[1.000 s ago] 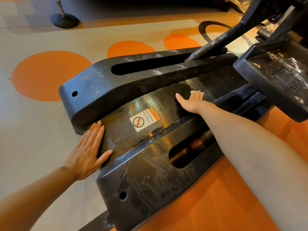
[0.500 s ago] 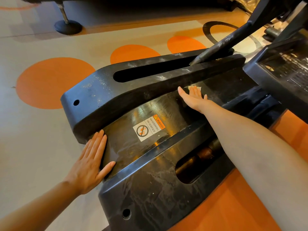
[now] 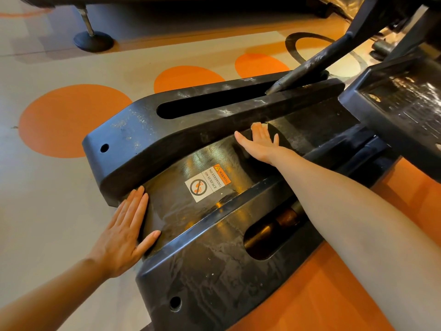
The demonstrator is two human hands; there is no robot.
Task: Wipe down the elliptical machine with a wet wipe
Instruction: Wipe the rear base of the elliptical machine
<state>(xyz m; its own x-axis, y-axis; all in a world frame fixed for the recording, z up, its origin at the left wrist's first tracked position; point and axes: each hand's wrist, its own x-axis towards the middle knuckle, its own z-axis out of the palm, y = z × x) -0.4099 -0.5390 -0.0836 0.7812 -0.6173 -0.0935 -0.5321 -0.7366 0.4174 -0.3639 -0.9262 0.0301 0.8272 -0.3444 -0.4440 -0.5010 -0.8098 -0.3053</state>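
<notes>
So at this point I had the right hand flat out on the sunken middle panel of the elliptical machine, fingers straight, pressing the wet wipe down against the foot of the far rail. You could only see a sliver of white poking past the fingertips, so I couldn't tell how much of the wipe was under the palm or how bunched it was. The left hand was spread wide and holding nothing, laid flat on the near-left edge of that same panel, thumb along the rim, and I read that as bracing. The warning sticker sat mid-panel between the two hands, and the panel around it looked shiny with wet streaks, while the tops of both rails were dull and smeary, so my guess was the base was maybe half done. For doing this stroke well, I figured the trick was keeping the palm flat so the wipe didn't slip out the front, pushing right into the crease where panel meets rail since grime collects there, and overlapping each pass. The pedal hung over the far-right corner, so I'd have watched my knuckles there.
</notes>
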